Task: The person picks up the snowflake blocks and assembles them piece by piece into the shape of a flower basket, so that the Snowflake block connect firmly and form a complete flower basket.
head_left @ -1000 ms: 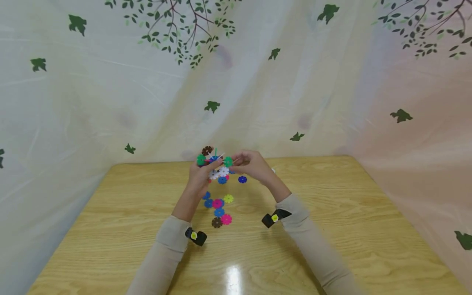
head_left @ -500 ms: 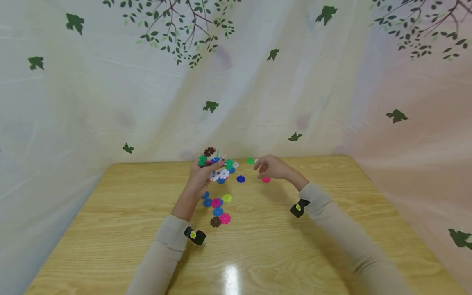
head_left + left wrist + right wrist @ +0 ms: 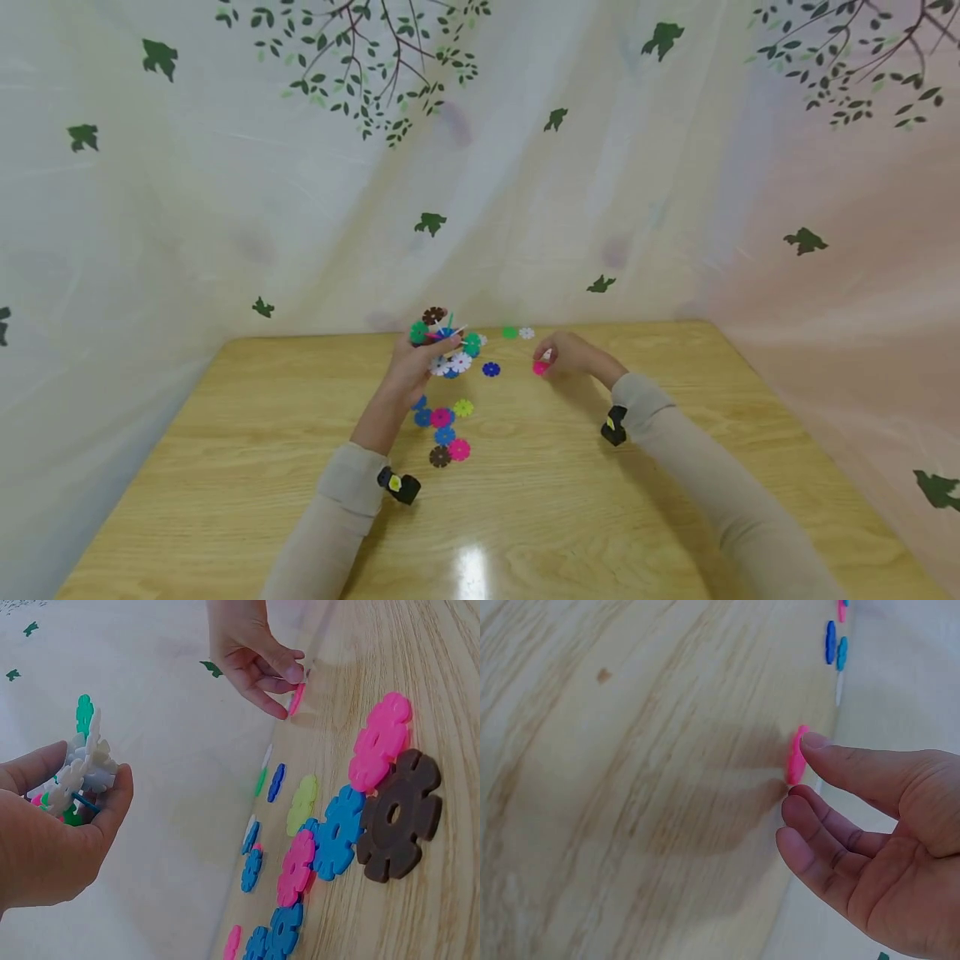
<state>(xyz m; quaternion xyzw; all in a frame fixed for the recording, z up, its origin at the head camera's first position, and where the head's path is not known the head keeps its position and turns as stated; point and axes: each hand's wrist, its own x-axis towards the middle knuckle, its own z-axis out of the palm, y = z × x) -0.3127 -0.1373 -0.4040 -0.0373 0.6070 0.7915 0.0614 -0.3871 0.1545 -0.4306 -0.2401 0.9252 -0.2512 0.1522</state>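
Right hand (image 3: 889, 840) low at the table (image 3: 540, 508), thumb and fingers curved with a visible gap between them. Pink disc (image 3: 796, 759) right at that gap: thumb tip over one edge, fingertips just beside the opposite edge. Cannot tell from where I stand whether it is gripped or merely touched.

Left hand (image 3: 60, 847) raised above the table, thumb and fingers bent round a cluster (image 3: 97, 776) of joined flower-shaped discs, white, green, blue and brown among them. Several discs jut out past the fingertips.

Between the two hands' fingers, a dark blue disc (image 3: 491, 369) on the table, nearer the cluster than the right fingertips. Beyond the right fingers, by the far table edge, a green disc (image 3: 510, 332) with a white disc (image 3: 527, 333) near it. On the near side of the left fingers, a bunched line of discs, mostly blue, a brown disc (image 3: 440, 456) at its near end, a yellow disc (image 3: 463, 408) on the side toward the right hand. Past all the fingers hangs a pale cloth (image 3: 495, 208) printed with green leaves
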